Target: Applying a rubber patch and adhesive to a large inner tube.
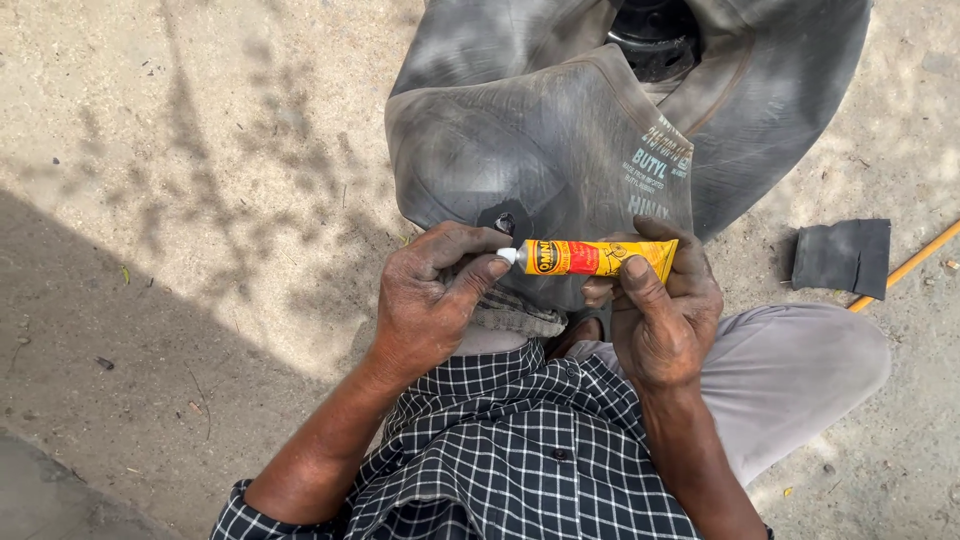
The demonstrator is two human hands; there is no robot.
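Yellow glue tube (598, 257): lying level above the inner tube (560, 150), right hand (665, 315) gripping its body to steady it, left hand (430, 300) pinching the white cap (507, 256); rubber patch (842, 256) lying aside.

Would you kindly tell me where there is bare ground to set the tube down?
Bare concrete lies left of the inner tube and left hand. It is tighter on the right, between the knee, rubber patch and orange stick.
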